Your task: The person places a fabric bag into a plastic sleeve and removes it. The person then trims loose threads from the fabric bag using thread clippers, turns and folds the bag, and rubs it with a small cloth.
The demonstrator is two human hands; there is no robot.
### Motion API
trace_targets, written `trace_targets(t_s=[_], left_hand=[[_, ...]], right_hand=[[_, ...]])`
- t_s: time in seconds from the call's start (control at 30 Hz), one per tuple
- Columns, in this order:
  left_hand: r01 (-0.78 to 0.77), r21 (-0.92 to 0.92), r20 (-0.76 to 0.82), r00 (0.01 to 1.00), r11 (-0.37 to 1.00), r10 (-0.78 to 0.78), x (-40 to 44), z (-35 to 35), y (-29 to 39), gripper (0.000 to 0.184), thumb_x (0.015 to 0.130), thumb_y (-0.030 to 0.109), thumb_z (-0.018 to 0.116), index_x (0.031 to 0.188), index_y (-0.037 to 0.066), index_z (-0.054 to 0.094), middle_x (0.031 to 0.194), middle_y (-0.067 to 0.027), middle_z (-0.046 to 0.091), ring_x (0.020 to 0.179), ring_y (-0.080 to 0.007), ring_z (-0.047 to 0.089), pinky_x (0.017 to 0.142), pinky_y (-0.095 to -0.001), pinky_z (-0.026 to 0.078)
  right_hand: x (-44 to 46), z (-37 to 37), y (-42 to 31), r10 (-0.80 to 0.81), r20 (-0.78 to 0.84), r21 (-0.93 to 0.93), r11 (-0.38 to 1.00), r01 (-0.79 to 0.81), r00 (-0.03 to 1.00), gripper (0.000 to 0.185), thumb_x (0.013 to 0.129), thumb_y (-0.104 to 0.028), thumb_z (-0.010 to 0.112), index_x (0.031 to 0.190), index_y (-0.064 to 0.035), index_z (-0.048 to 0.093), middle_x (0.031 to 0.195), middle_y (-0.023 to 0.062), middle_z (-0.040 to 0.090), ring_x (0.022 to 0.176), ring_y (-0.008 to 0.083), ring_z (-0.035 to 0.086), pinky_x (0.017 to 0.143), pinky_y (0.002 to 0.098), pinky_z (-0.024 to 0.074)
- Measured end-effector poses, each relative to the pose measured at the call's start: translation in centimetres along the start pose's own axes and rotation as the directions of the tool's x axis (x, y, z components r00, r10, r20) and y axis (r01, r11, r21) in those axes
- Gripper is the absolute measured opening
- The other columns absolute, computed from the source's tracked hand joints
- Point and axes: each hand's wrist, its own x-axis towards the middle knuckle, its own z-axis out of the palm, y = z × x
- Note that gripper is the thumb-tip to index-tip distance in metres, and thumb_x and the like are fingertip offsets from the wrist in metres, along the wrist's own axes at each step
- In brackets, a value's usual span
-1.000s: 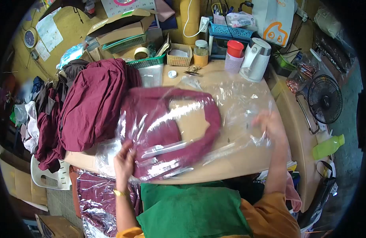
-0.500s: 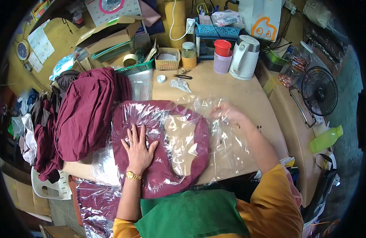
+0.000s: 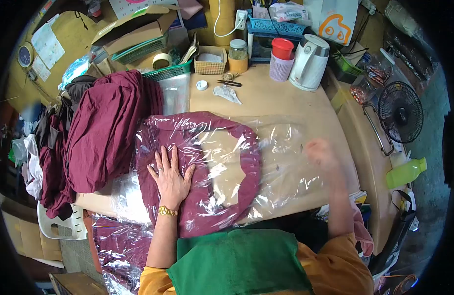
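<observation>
- Head view, centre of frame: one maroon cloth piece [image 3: 187, 221], looped in outline, lies flat inside one clear plastic bag [image 3: 281, 191] on the tabletop [image 3: 305, 105].
- Two hands: the left hand [image 3: 172, 183], centre left, presses flat on the bag with fingers spread; the right hand [image 3: 321, 153], right of centre, is blurred near the bag's right end, and whether it grips the film cannot be told.
- One gold-coloured watch [image 3: 168, 211] on the left wrist.
- Left: one maroon cloth heap [image 3: 106, 137]; lower left, one further film-wrapped maroon bundle [image 3: 121, 243].
- Upper centre: one lidded jar [image 3: 237, 56], one white cap [image 3: 202, 85], one roll of tape [image 3: 161, 61].
- Upper right: one white kettle [image 3: 309, 64], one red tub [image 3: 282, 48] in one lilac cup [image 3: 281, 69]; right, one black fan [image 3: 401, 110], one yellow-green bottle [image 3: 406, 173].
- Markings: one calendar [image 3: 133, 9], upper edge, with numerals too small to read; one white packet [image 3: 289, 12] with illegible lettering; one orange line figure on a pale bag [image 3: 330, 19].
</observation>
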Motion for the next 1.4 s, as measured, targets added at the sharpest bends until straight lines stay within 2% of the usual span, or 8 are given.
trace_targets(t_s=[0.13,0.47,0.57,0.8,0.9,1.1,1.2,1.4], left_hand=[[-0.005,-0.028,-0.003,1.000,1.000,0.005,0.0,-0.2,0.0,0.080,0.091,0.061,0.051,0.154,0.016,0.030,0.160,-0.0186,0.022,0.148,-0.0391,0.017,0.115,-0.0657,0.010],[-0.496,-0.366,-0.067,0.858,0.788,0.509,0.8,-8.0,7.7,0.059,0.092,0.017,0.058,0.148,0.011,0.039,0.156,-0.0120,0.034,0.148,-0.0311,0.025,0.118,-0.0597,0.011],[-0.296,-0.232,-0.065,0.955,0.927,0.289,1.0,-5.1,4.2,0.056,0.097,0.022,0.052,0.149,0.008,0.036,0.156,-0.0162,0.033,0.146,-0.0353,0.027,0.117,-0.0620,0.010],[-0.194,-0.194,-0.047,0.981,0.962,0.188,0.0,-0.4,1.1,0.062,0.096,0.034,0.053,0.150,0.009,0.036,0.158,-0.0152,0.031,0.147,-0.0353,0.025,0.117,-0.0621,0.010],[-0.187,-0.115,-0.010,0.982,0.976,0.187,0.2,-0.2,0.8,0.061,0.097,0.039,0.050,0.150,0.010,0.038,0.158,-0.0145,0.030,0.148,-0.0342,0.023,0.117,-0.0615,0.009],[-0.165,-0.153,-0.017,0.986,0.974,0.164,0.3,-0.4,0.9,0.061,0.096,0.038,0.052,0.149,0.009,0.039,0.158,-0.0138,0.030,0.148,-0.0335,0.021,0.118,-0.0607,0.007],[-0.155,-0.201,-0.125,0.983,0.967,0.132,0.3,-1.5,1.3,0.065,0.090,0.031,0.062,0.147,0.007,0.040,0.158,-0.0161,0.030,0.147,-0.0347,0.025,0.118,-0.0555,0.014],[-0.724,-0.484,-0.465,0.689,0.493,0.556,2.2,-11.2,9.3,0.082,0.072,0.013,0.079,0.144,0.007,0.041,0.140,-0.0161,0.053,0.128,-0.0338,0.050,0.109,-0.0465,0.031]], right_hand=[[1.1,-3.8,0.9,0.072,-0.279,0.416,0.908,0.053,0.958,0.026,0.098,-0.022,0.059,0.116,-0.0042,0.059,0.077,-0.0009,0.063,0.057,0.0098,0.057,0.053,0.0234,0.0464],[1.5,10.0,-9.2,-0.454,0.523,0.765,0.623,-0.162,0.721,0.023,0.096,-0.007,0.054,0.116,0.0032,0.060,0.116,0.0162,0.066,0.095,0.0208,0.066,0.080,0.0363,0.0539],[3.6,11.8,-8.2,-0.582,0.408,-0.026,0.762,0.646,0.703,0.029,0.086,-0.016,0.065,0.110,-0.0014,0.066,0.106,0.0167,0.066,0.097,0.0294,0.065,0.092,0.0430,0.0466],[2.4,16.6,-13.6,-0.684,0.618,-0.296,0.254,0.921,0.387,0.047,0.087,-0.043,0.066,0.118,-0.0085,0.063,0.106,0.0158,0.068,0.116,0.0330,0.055,0.111,0.0510,0.0233],[3.1,14.7,-16.2,-0.119,0.857,-0.473,0.210,0.856,0.502,0.045,0.092,-0.050,0.056,0.095,-0.0079,0.070,0.091,0.0145,0.071,0.102,0.0355,0.061,0.109,0.0534,0.0211],[5.2,8.3,-13.6,-0.639,0.203,-0.299,0.681,0.668,0.742,0.020,0.092,-0.022,0.065,0.092,-0.0024,0.069,0.085,0.0157,0.070,0.080,0.0275,0.065,0.087,0.0414,0.0468],[3.5,8.5,-12.8,-0.395,-0.033,0.090,0.914,0.397,0.918,0.009,0.088,-0.004,0.069,0.090,0.0012,0.062,0.082,0.0049,0.064,0.089,0.0154,0.062,0.088,0.0309,0.0463],[-2.5,12.5,-17.0,-0.658,0.355,0.334,0.752,0.568,0.664,0.035,0.084,-0.010,0.075,0.112,-0.0011,0.057,0.109,0.0092,0.065,0.102,0.0174,0.061,0.093,0.0333,0.0489]])
